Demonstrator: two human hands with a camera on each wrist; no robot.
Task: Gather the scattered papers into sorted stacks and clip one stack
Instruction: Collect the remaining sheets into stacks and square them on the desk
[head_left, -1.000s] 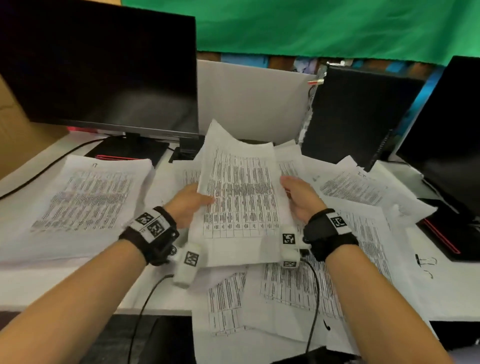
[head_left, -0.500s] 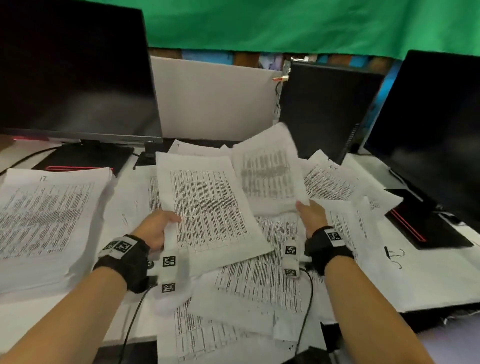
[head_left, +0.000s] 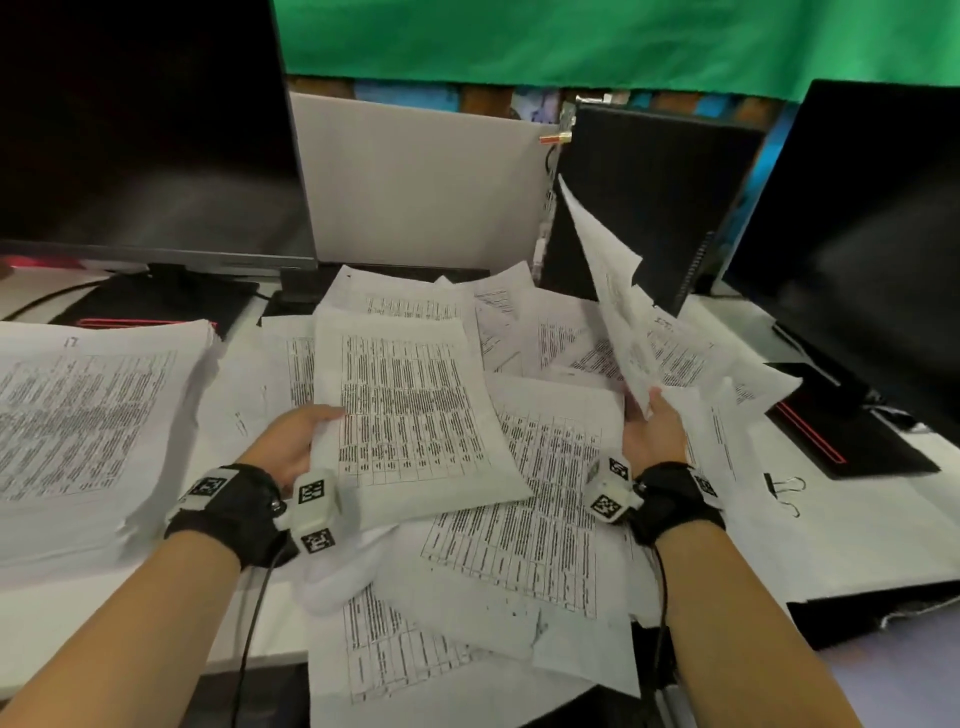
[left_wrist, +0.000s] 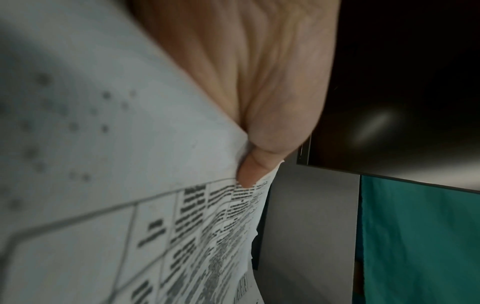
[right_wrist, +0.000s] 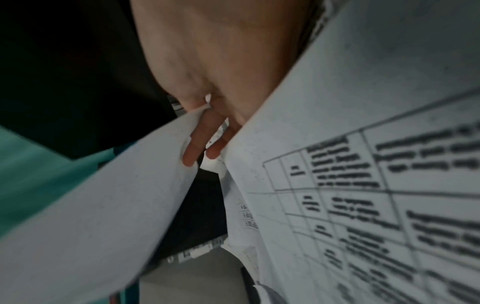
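Your left hand (head_left: 291, 447) pinches table sheet (head_left: 410, 415), right hand (head_left: 655, 434) grips raised sheet (head_left: 618, 312): square edges w/ care before stacking.

Left hand (head_left: 291, 441) pinching, right hand (head_left: 655, 434) gripping; forearms extended.

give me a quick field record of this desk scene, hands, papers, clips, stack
left hand: grips the printed sheets by their left edge, thumb on top
right hand: holds the lifted sheets raised on edge over the pile
loose papers: overlapping across the desk centre, some hanging over the front edge
sorted stack: thick, at the left of the desk
binder clips: lying unused on paper at the right
monitors: one dark screen at the left, one at the right
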